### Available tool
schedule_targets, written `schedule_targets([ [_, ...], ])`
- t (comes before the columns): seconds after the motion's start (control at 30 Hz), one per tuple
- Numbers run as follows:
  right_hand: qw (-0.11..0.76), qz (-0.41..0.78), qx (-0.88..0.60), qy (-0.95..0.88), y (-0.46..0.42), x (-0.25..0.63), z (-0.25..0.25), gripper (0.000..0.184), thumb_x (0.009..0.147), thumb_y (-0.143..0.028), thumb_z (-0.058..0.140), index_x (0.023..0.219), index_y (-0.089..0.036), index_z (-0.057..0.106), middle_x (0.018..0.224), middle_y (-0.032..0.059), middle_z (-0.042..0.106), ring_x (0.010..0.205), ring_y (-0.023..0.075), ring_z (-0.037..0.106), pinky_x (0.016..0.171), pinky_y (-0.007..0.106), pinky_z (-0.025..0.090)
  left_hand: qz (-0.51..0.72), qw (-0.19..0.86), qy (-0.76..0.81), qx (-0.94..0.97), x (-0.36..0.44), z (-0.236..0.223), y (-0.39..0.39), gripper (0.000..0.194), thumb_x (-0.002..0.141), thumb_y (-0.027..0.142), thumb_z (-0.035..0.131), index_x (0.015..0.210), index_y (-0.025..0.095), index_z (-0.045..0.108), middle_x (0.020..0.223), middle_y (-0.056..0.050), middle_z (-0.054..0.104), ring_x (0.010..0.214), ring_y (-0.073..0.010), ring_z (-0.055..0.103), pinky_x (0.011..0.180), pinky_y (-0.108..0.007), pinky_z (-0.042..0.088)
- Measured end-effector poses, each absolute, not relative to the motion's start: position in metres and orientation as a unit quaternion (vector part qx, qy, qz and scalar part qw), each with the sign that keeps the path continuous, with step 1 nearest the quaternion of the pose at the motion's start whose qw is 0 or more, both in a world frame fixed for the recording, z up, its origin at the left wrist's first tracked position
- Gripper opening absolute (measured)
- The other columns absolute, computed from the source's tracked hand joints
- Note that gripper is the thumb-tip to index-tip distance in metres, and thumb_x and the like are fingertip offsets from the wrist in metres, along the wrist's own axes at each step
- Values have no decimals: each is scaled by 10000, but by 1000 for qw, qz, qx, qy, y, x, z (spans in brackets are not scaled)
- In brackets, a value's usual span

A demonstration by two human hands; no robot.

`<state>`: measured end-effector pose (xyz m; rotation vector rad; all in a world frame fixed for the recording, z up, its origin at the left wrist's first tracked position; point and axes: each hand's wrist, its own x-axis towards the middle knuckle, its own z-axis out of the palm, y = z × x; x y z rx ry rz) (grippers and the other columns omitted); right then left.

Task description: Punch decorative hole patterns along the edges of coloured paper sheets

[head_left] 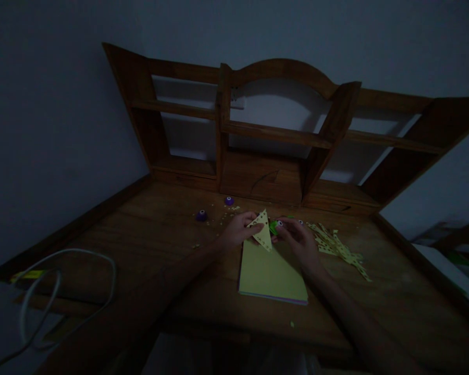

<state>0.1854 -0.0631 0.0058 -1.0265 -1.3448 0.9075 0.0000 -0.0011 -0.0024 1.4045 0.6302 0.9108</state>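
Both hands work over the middle of the tabletop (pixel 152 229), nearer the far edge than the front one. Left hand (pixel 238 230): clamped on a yellow paper triangle (pixel 263 238), thumb lying across its face; the triangle is pierced with small holes and held tilted, one corner up. Right hand (pixel 300 242): thumb and fingers together on a green punch (pixel 273 227) with a white top, at the triangle's right side. Whether the paper sits inside the punch: cannot tell, fingers and dim light obscure it.

Below both hands, a paper stack (pixel 273 276), yellow sheet uppermost, a purplish layer showing at its lower border; it lies near the middle of the front edge. Right of the right hand: a loose heap of yellow perforated strips (pixel 338 249), toward the right edge.

Left of the stack, toward the far edge: two purple punches (pixel 201 215), standing apart, with paper bits (pixel 235 208) scattered around them. One scrap (pixel 292 324) near the front edge. White cable (pixel 88 250) looped at the left end. Wooden shelf unit (pixel 263 174) along the far edge.
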Motion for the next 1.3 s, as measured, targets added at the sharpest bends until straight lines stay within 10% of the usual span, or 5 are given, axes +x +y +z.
schedule_targets([
  [1.3,519,166,-475,-691,-68,190,7,236,849,-345,634,1064,-258,675,1115,53,672,965,221,640,848,365,521,415,611,272,617,-2,-3,3,336,751,422,711,814,138,544,761,-23,616,673,-152,634,560,-261,539],
])
